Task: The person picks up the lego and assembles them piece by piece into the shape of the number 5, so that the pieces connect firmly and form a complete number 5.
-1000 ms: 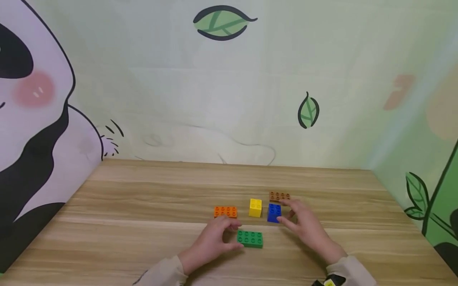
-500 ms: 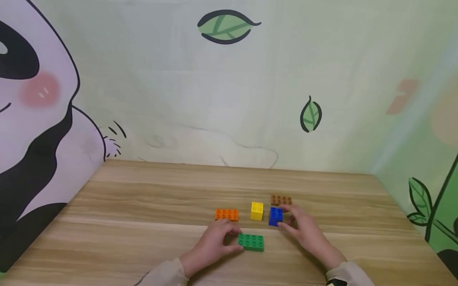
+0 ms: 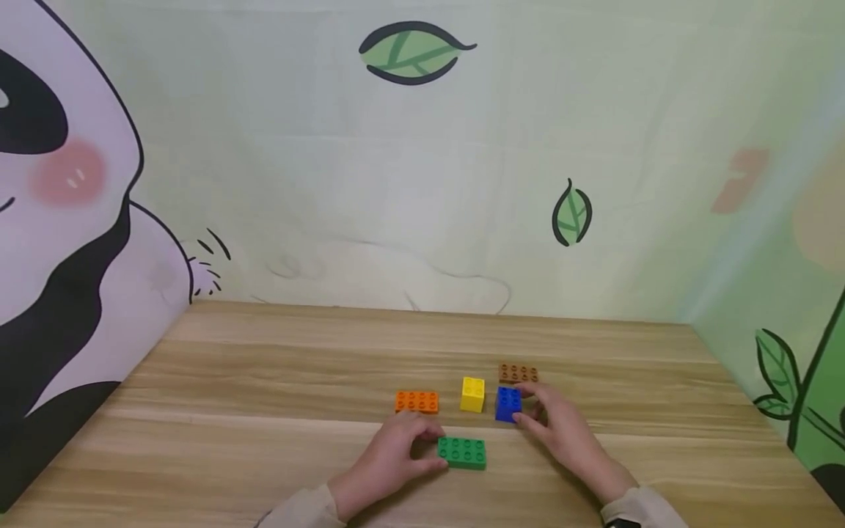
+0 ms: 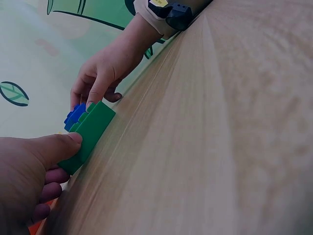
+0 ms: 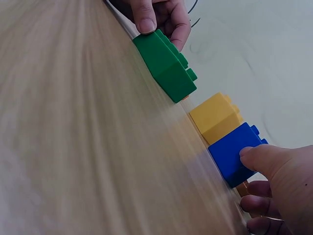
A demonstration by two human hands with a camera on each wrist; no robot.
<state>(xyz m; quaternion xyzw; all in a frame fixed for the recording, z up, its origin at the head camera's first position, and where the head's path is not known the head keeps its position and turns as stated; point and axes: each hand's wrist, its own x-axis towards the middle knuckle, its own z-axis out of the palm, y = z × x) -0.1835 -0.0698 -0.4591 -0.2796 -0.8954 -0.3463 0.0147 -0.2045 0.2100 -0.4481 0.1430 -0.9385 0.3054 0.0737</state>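
A pinch on each side

At a wood-grain table (image 3: pixel 264 367), your left hand (image 3: pixel 396 450) holds the left end of a green block (image 3: pixel 462 453), thumb at the near corner and fingers behind, the gap between them narrow. Your right hand (image 3: pixel 564 429) grips a blue block (image 3: pixel 508 405) from its right side, thumb in front and forefinger at the back, also set close. The green block lies studs up, nearest you; the blue one stands farther off and to the right. A yellow block (image 3: pixel 472 394) sits just beside the blue, apart from it, with an orange block (image 3: pixel 416 401) beyond your left fingers and a brown block (image 3: pixel 518 373) behind the blue. Leaves and a panda (image 3: pixel 92 176) decorate the pale wall (image 3: pixel 297 147) around you.
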